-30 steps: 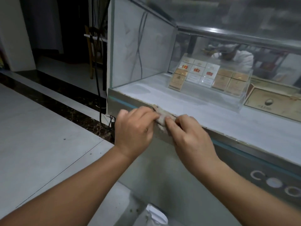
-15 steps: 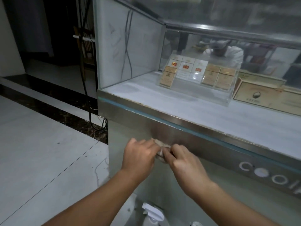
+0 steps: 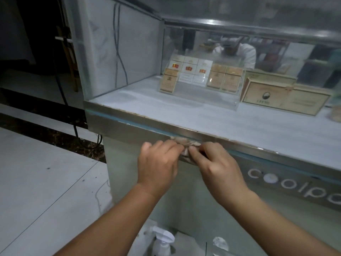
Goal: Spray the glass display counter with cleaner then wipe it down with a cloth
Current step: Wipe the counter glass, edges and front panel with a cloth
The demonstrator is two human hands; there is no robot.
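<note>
The glass display counter point(image 3: 129, 124) fills the right of the head view, with a metal band along its lower front edge. A small crumpled beige cloth point(image 3: 184, 143) is pressed against that band. My left hand point(image 3: 158, 163) and my right hand point(image 3: 215, 165) both pinch the cloth, fingertips meeting over it. Most of the cloth is hidden under my fingers. A white spray bottle point(image 3: 163, 241) stands on the floor below my forearms, at the counter's foot.
Behind the glass sit cigarette packs in a clear rack point(image 3: 199, 76) and wooden boxes point(image 3: 284, 97). Dark cables point(image 3: 77, 126) hang at the counter's left corner. Pale tiled floor point(image 3: 46, 191) spreads to the left. White "coolpa" lettering point(image 3: 287, 183) marks the front panel.
Both hands with the cloth went from the counter's edge down onto the metal band and have now come back up toward its upper edge. The camera view shifted and the spray bottle came into sight.
</note>
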